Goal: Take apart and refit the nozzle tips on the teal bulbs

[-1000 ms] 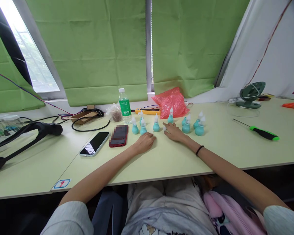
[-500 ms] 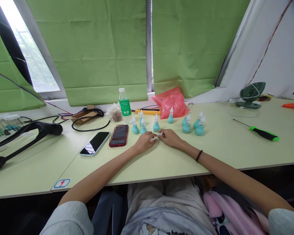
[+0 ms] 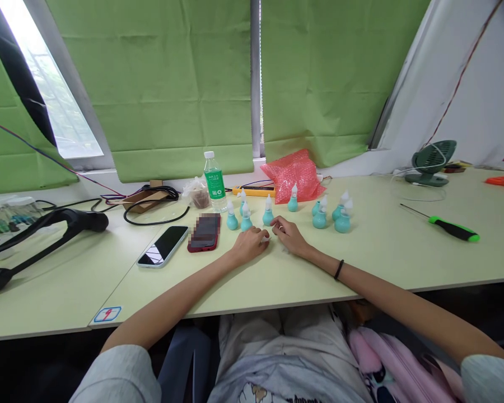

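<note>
My left hand [image 3: 251, 245] rests on the table with its fingers curled around a small white piece [image 3: 265, 239], mostly hidden, likely a nozzle tip. Just right of it, my right hand [image 3: 292, 238] has bent, slightly parted fingers with nothing visible in them. Its fingertips are close to a teal nasal aspirator bulb with a clear pointed tip [image 3: 267, 217]; whether they touch cannot be made out. More such aspirators stand upright around: a left cluster [image 3: 232, 221], one farther back [image 3: 293, 204], and a right group [image 3: 342, 223]. One right-hand bulb [image 3: 316, 207] seems to lack a tip.
Two phones [image 3: 163, 247] [image 3: 204, 233] lie left of my hands. Behind stand a water bottle [image 3: 215, 183] and a red bubble-wrap bag [image 3: 296, 178]. A screwdriver [image 3: 453, 228] and a green fan [image 3: 430, 162] are at right, a black frame [image 3: 46, 240] at left.
My right hand has drawn off the small white piece and its fingertips have shifted up toward the aspirators. The white piece is now in my left hand, whose fingers have curled more.
</note>
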A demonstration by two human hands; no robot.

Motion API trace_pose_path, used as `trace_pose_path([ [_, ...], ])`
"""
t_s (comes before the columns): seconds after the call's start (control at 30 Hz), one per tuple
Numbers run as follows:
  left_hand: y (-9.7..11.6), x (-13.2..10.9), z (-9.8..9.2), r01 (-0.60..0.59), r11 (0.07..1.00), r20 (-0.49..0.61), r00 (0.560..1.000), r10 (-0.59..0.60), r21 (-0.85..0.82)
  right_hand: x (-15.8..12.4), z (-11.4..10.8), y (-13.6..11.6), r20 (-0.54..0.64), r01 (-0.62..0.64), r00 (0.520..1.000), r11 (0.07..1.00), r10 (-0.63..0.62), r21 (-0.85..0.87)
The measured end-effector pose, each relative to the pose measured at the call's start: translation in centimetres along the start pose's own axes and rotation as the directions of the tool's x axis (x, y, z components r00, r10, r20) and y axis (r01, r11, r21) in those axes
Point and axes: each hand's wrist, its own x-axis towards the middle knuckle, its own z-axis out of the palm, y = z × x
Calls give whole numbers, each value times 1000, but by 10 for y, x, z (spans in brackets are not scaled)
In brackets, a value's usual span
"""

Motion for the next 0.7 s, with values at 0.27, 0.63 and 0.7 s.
trace_pose_path([
  [0.27, 0, -1, 0, 33, 999, -13, 999, -32, 26, 3, -24, -11, 28, 91, 996, 894, -87, -438],
  [0.63, -5, 0, 4, 77, 997, -38, 996, -77, -21, 4, -35, 0, 377, 186, 922, 950, -81, -249],
  [0.7, -5, -1, 3, 70, 996, -50, 996, -73, -51, 4, -32, 0, 330, 168, 938, 969, -102, -179],
])
